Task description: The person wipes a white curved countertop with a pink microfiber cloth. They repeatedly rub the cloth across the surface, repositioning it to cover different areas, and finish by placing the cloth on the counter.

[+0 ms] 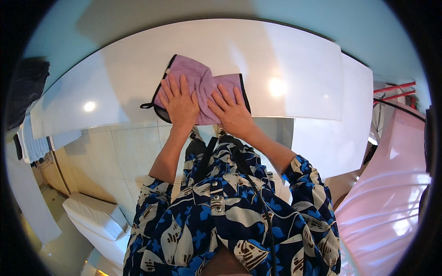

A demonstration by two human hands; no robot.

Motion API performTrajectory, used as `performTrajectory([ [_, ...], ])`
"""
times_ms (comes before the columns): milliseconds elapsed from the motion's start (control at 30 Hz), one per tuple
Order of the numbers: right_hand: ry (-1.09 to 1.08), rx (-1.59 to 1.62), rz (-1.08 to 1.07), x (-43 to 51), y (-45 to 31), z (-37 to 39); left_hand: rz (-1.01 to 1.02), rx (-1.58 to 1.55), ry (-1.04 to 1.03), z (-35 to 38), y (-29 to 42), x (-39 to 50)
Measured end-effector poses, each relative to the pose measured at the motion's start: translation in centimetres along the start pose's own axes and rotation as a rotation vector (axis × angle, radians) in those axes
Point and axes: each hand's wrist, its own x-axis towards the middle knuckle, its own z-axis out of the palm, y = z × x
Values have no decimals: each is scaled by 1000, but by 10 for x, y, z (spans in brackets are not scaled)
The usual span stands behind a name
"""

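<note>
A purple cloth (pixel 193 69) with black edging and a black hanging loop lies rumpled on a long white tabletop (pixel 138 62), close to its front edge. My left hand (pixel 181 103) rests flat on the left half of the cloth, fingers spread and pointing away from me. On the right half lies my right hand (pixel 233 110), also palm down with its fingers apart. Neither hand is closed around the fabric. A grey underside shows where the cloth's lower left corner folds, beside the loop.
Blue wall (pixel 310 17) rises behind the tabletop. A lower white surface (pixel 324 148) adjoins at right, near pink draped fabric (pixel 383 179) and red bars (pixel 395 88). Folded light-blue cloths (pixel 34 141) and a dark bag-like item (pixel 26 89) are at left. A white cushioned seat (pixel 95 217) stands lower left.
</note>
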Motion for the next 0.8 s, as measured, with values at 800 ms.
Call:
performTrajectory([
  [800,77,-158,238,98,72,17,124,-155,70,34,-8,110],
])
